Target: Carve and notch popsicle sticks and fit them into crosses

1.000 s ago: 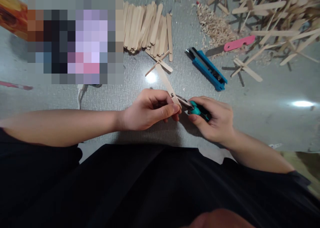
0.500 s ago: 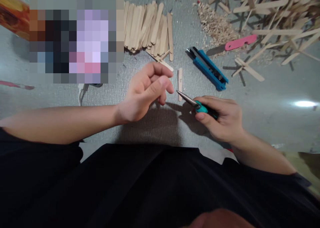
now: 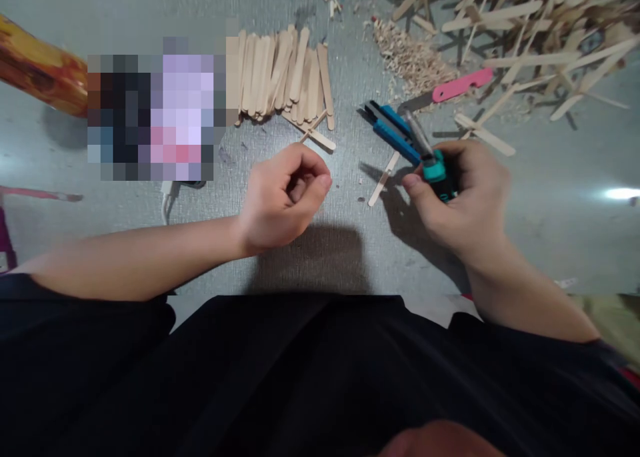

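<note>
My right hand (image 3: 473,193) is wrapped round the teal and black handle of the long-nose pliers (image 3: 434,166), whose metal jaws point up and away over the blue box cutter (image 3: 395,137). Thumb and forefinger of my left hand (image 3: 283,193) meet in a pinch above the table; anything between them is too small to make out. Between the hands a short craft stick (image 3: 384,179) lies at a slant beside my right thumb. A neat row of craft sticks (image 3: 277,77) lies beyond my left hand, with a loose stick (image 3: 320,139) in front.
A pink-handled folding knife (image 3: 463,85) lies by a heap of wood shavings (image 3: 420,63). Jumbled crossed sticks (image 3: 530,37) fill the far right. At left are an orange patterned cylinder (image 3: 45,70), a blurred-out device with a white cable (image 3: 165,200), and a thin pink brush-like tool (image 3: 40,193).
My right hand has moved right and turned the pliers upward, away from my left hand. My left fingers have closed into a pinch. The short stick has swung from upright to slanted.
</note>
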A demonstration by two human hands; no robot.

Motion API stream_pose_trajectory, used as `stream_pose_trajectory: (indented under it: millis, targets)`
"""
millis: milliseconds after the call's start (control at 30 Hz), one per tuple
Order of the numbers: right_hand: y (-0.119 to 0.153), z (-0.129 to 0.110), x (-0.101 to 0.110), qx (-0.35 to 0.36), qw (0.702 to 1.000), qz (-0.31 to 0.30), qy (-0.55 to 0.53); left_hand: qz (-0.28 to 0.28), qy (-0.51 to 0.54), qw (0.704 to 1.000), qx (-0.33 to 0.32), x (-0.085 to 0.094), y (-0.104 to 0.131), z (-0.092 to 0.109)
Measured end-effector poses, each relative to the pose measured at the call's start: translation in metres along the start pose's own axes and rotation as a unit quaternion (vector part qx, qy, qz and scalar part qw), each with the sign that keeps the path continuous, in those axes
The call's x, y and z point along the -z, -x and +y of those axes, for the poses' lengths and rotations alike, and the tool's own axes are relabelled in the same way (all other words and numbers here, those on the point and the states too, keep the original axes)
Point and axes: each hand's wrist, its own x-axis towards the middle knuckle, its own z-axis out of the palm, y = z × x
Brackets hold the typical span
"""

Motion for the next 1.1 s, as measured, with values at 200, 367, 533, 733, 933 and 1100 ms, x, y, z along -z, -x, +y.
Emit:
stream_pose_trajectory:
  millis: [200, 367, 533, 733, 933, 1100]
  targets:
    - [-0.004, -0.010, 0.006, 0.011, 0.988, -0.064, 0.138, -0.031, -0.294, 0.955, -0.003, 0.021, -0.029, -0.010]
    - [-0.003, -0.022, 0.009, 0.045, 0.977, -0.146, 0.146, -0.091, -0.468, 0.878, 0.050, 0.022, -0.038, -0.003]
    - [0.004, -0.028, 0.006, 0.147, 0.952, -0.221, 0.154, -0.104, -0.450, 0.887, 0.011, 0.023, -0.035, -0.016]
    - [0.014, -0.034, -0.007, 0.224, 0.917, -0.283, 0.168, -0.074, -0.118, 0.990, 0.026, 0.016, -0.026, -0.016]
    - [-0.001, -0.017, -0.008, 0.196, 0.957, -0.203, 0.064, -0.042, 0.405, 0.861, 0.304, 0.003, -0.022, 0.021]
    - [-0.014, 0.002, -0.009, 0.153, 0.967, -0.127, 0.161, -0.027, 0.493, 0.763, 0.417, 0.001, -0.024, 0.036]
